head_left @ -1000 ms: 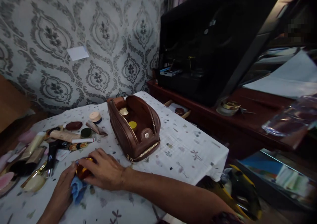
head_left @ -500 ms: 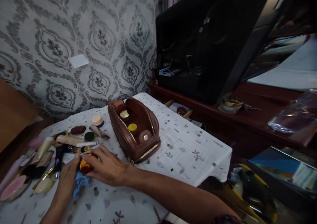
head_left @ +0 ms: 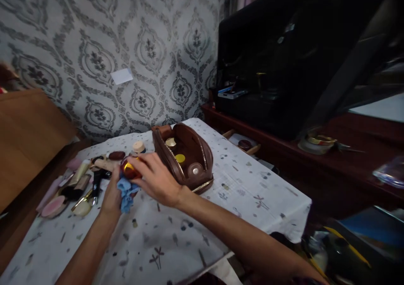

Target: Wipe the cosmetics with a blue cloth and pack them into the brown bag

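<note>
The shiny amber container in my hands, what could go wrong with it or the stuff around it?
The amber container looks smooth, so it might slip from your right hand or against the bunched blue cloth at your left hand. Your right wrist seems close to the unzipped brown bag; a bump could shift it. The pink compact lies near the left edge of the table and might fall if nudged.

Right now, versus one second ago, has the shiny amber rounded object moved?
Yes: the amber object moved up the picture against the open brown leather bag.
</note>
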The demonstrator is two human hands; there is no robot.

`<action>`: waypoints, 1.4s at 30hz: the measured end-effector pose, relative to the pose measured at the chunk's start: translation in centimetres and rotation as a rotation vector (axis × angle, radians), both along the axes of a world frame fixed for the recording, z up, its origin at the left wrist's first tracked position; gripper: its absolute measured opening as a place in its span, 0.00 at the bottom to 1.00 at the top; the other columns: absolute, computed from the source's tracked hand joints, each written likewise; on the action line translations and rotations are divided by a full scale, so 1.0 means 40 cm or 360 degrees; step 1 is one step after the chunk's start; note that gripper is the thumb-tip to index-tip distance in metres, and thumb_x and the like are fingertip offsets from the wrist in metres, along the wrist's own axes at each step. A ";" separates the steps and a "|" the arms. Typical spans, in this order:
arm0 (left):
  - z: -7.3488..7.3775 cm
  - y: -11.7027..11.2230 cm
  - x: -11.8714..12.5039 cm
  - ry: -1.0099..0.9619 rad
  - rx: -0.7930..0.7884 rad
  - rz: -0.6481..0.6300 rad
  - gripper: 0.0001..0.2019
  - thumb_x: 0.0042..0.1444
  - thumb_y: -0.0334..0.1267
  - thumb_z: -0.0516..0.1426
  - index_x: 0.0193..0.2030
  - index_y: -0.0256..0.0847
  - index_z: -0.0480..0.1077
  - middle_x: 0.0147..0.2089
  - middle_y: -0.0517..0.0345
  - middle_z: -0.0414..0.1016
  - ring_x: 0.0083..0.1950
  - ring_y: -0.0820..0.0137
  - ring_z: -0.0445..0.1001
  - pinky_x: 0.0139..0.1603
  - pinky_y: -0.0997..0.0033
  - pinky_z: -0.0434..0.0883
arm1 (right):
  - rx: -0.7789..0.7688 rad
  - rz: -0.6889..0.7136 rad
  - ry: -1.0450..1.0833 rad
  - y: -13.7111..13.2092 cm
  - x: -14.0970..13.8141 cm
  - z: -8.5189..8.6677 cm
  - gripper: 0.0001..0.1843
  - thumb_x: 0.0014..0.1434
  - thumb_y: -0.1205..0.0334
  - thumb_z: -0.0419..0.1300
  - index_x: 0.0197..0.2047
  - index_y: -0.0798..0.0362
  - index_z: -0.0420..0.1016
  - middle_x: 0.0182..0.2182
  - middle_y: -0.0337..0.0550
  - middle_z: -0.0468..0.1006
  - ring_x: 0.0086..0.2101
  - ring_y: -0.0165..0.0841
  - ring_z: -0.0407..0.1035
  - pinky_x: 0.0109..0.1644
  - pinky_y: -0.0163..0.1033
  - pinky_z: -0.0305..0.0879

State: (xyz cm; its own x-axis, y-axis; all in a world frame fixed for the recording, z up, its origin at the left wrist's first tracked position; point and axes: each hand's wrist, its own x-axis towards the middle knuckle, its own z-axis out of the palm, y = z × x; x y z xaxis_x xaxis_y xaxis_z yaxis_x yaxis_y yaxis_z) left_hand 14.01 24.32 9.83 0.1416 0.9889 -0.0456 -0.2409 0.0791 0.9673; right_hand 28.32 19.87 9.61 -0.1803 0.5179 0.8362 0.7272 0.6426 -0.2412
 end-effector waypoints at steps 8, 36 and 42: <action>0.011 -0.030 0.035 0.0616 0.1044 0.0324 0.26 0.62 0.61 0.52 0.56 0.42 0.68 0.59 0.49 0.73 0.63 0.60 0.68 0.66 0.61 0.64 | -0.0263 0.0124 0.0516 -0.018 0.045 0.055 0.23 0.64 0.56 0.61 0.60 0.54 0.68 0.51 0.51 0.74 0.51 0.40 0.70 0.57 0.45 0.67; 0.021 -0.018 0.131 0.0854 0.1203 -0.0444 0.18 0.61 0.52 0.56 0.46 0.39 0.76 0.45 0.54 0.80 0.46 0.64 0.77 0.50 0.68 0.70 | -0.0927 0.0456 0.1627 0.020 0.198 0.147 0.19 0.50 0.56 0.71 0.41 0.54 0.73 0.27 0.34 0.74 0.28 0.26 0.69 0.34 0.31 0.68; 0.020 -0.025 0.122 0.1214 0.1455 -0.0389 0.22 0.64 0.49 0.53 0.59 0.42 0.71 0.52 0.51 0.80 0.49 0.62 0.78 0.51 0.66 0.71 | -0.0958 0.0296 0.1597 0.044 0.229 0.120 0.15 0.53 0.57 0.69 0.41 0.54 0.72 0.28 0.33 0.73 0.27 0.26 0.69 0.32 0.32 0.69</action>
State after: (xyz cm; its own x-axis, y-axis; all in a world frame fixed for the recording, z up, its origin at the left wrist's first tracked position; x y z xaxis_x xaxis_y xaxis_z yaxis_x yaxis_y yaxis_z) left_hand 18.87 23.33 10.61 0.5702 0.6508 0.5014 0.3404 -0.7426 0.5767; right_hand 37.48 21.62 14.41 0.3035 0.9115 0.2775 -0.0520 0.3066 -0.9504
